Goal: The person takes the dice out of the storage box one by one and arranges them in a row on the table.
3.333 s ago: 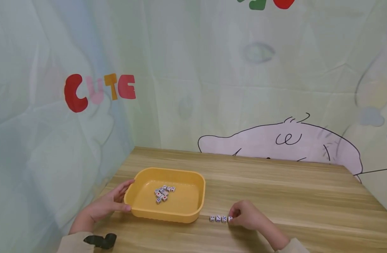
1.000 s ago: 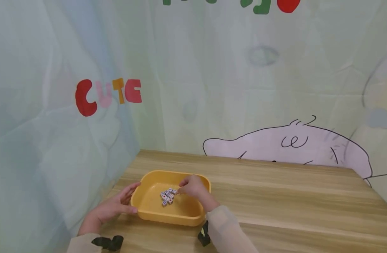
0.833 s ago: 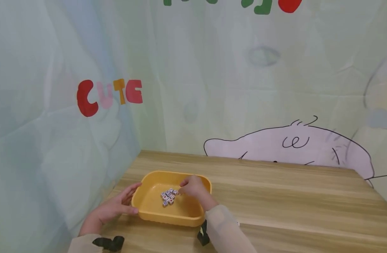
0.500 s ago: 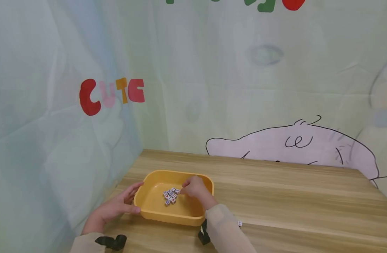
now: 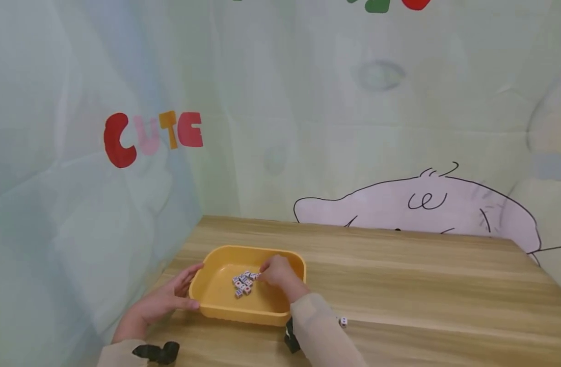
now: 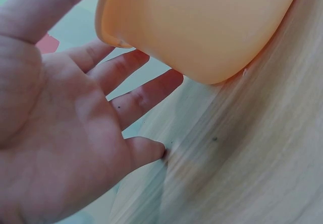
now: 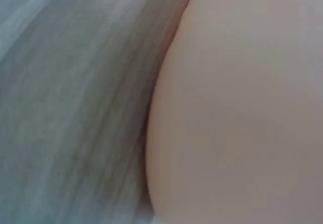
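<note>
A yellow tray (image 5: 243,315) stands on the table with several white dice (image 5: 242,284) heaped inside. My left hand (image 5: 163,300) rests against its left end, thumb at the front and fingers farther back. In the left wrist view, the fingers (image 6: 123,72) are spread and fairly straight, touching the tray wall (image 6: 202,32). My right hand (image 5: 280,272) reaches inside over the right wall, its fingertips pinching a die (image 5: 256,276) at the heap's right edge. Beyond the right sleeve, a die (image 5: 343,321) lies on the table; the sleeve hides most of its neighbours.
The wood-grain table (image 5: 422,285) extends right of the tray. Printed cloth walls (image 5: 353,127) rise behind and to the left. Black straps (image 5: 158,351) sit on both cuffs. A blurred, pale smooth surface (image 7: 237,108) fills much of the right wrist view.
The right hand has left the row of dice on the table and moved left into the tray, at the heap. The left hand has stayed against the tray. The head view has shifted slightly.
</note>
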The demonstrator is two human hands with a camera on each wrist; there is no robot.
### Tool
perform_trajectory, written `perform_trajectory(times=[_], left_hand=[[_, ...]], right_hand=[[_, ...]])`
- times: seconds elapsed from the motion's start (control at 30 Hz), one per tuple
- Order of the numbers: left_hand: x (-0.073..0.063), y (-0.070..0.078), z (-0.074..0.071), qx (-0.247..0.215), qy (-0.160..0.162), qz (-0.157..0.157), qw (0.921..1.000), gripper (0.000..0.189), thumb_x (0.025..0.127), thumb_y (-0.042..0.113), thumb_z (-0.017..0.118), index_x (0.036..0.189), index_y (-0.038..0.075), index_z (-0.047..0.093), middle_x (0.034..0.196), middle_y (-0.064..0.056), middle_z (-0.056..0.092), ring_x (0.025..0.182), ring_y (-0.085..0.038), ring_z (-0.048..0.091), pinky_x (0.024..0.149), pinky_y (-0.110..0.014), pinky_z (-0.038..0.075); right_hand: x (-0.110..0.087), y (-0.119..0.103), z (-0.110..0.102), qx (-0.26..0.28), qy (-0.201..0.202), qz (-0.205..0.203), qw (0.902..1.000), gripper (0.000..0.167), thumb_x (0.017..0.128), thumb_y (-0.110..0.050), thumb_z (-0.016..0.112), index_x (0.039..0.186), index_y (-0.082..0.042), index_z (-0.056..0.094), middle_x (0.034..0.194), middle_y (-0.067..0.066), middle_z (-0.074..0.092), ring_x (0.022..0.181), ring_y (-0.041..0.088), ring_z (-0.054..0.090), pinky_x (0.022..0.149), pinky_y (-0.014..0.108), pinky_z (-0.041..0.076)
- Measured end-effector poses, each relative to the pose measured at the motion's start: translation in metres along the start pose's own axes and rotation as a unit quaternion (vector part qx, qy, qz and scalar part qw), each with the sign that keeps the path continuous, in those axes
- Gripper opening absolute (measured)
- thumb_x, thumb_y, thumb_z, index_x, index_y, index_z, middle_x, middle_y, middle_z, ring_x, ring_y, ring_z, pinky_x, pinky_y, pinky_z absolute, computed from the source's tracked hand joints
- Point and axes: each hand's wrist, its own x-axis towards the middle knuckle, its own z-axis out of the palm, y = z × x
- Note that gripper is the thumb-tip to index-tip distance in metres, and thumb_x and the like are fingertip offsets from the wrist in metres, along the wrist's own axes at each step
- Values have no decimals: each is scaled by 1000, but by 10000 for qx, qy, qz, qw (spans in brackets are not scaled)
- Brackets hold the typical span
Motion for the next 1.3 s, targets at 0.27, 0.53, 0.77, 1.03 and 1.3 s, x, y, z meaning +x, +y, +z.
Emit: perform_trajectory(times=[0.27, 0.53, 0.77, 1.03, 1.3], left_hand=[[0, -1, -1, 27, -20, -1, 10000, 92, 86, 3, 68, 150, -6, 3, 155, -34, 5, 118, 13, 41, 93, -9, 33], [1, 1, 0, -57, -46, -10, 10000, 92, 86, 2, 68, 150, -6, 2, 154, -35, 4, 118, 12, 42, 93, -10, 35], [1, 0, 0, -23, -17, -31, 10000, 92, 86, 2, 68, 150, -6, 2, 154, -35, 4, 118, 12, 42, 93, -10, 35], [1, -1, -3, 12, 26, -159, 9999, 92, 87, 4, 68, 151, -3, 3, 156, -32, 4, 116, 15, 40, 92, -9, 33], [2, -4, -3, -106, -38, -35, 9999, 91, 86, 1, 67, 151, -5, 2, 155, -34, 2, 117, 13, 42, 93, -10, 35]], right_hand=[[0, -3, 1, -265, -31, 27, 9996, 13, 75, -5, 78, 86, -1, 71, 80, 5, 64, 72, 17, 55, 67, 28, 49], [0, -5, 3, -354, -54, 142, 9993, 13, 76, -7, 78, 86, -2, 71, 81, 5, 62, 72, 16, 56, 66, 27, 48], [-3, -3, -1, -410, -14, -46, 9991, 11, 76, -8, 78, 83, -2, 71, 78, 4, 62, 69, 15, 54, 62, 26, 47], [-13, -8, -17, -219, -62, -555, 9982, 14, 79, -10, 76, 89, -1, 73, 82, 4, 66, 72, 14, 55, 64, 28, 49], [-34, -6, -44, -28, -85, -1179, 9930, 14, 82, -9, 74, 92, 0, 72, 81, 3, 66, 73, 13, 57, 64, 26, 50]])
